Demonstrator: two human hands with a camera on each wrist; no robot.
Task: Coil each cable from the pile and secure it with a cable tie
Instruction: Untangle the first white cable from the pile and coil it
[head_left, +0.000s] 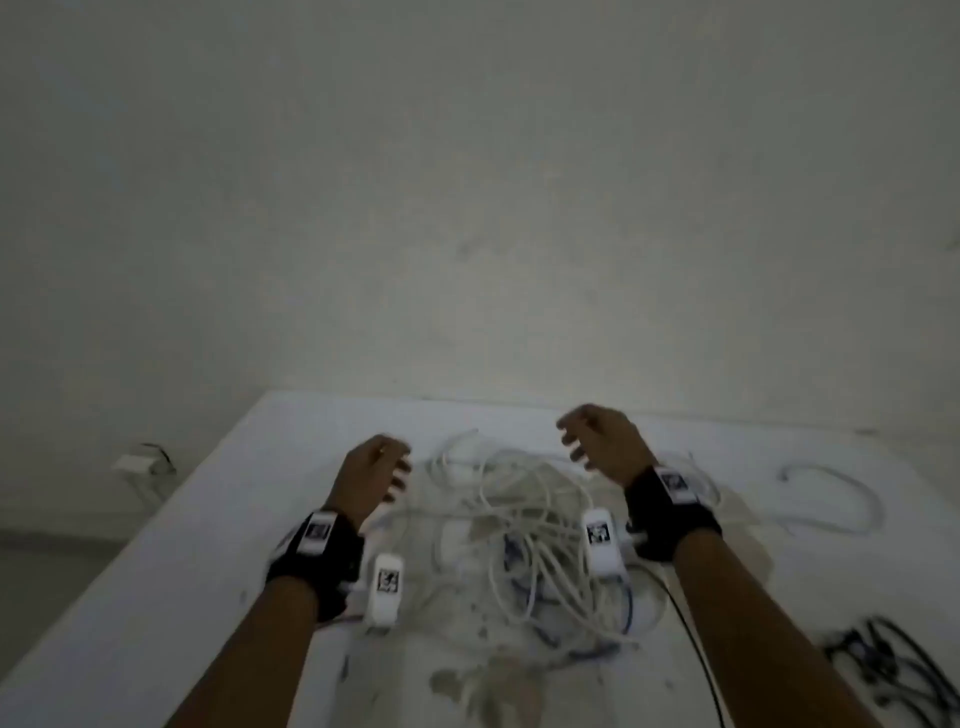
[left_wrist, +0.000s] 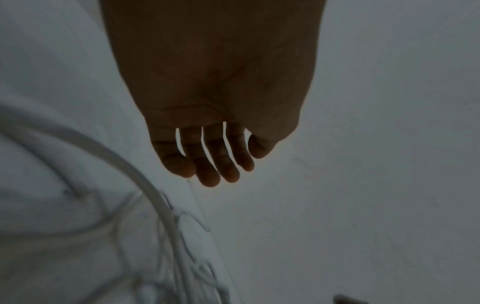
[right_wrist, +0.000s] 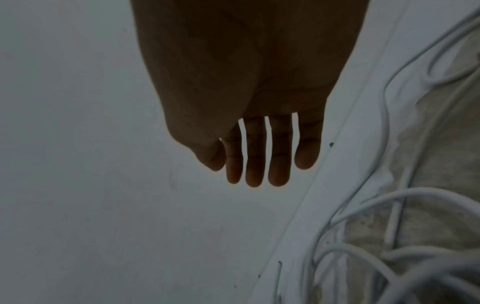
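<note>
Both hands are raised over the table (head_left: 156, 571), one on each side of the cable pile (head_left: 524, 525), and neither holds anything.

Left hand (head_left: 371, 475): above the pile's left edge, fingers loosely spread and a bit bent. In the left wrist view the palm faces the camera, fingers (left_wrist: 207, 164) near straight with slim gaps between them — nothing in the grip. White cable loops (left_wrist: 145, 185) lie below and to the left of it, not touching.

Right hand (head_left: 605, 441): higher and farther back, over the pile's right rear, fingers spread and slightly curled. In the right wrist view its fingers (right_wrist: 255, 156) are straight and a little apart, empty. White cables (right_wrist: 389, 205) run down the right side of that view, clear of the hand.

Pile: a loose tangle of white cables at the middle of the white table, between the two forearms, with a few blue strands (head_left: 524, 577) low in it. One white cable (head_left: 836, 499) loops by itself well to the right of the pile. A dark cable bundle (head_left: 893, 670) sits at the table's near right edge, and a thin black lead (head_left: 696, 649) runs beside the right forearm.

Each wrist carries a black strap with a white tagged camera unit — left (head_left: 384, 584), right (head_left: 602, 538).

Lighting is dim and the head view is soft; no cable tie can be made out.
</note>
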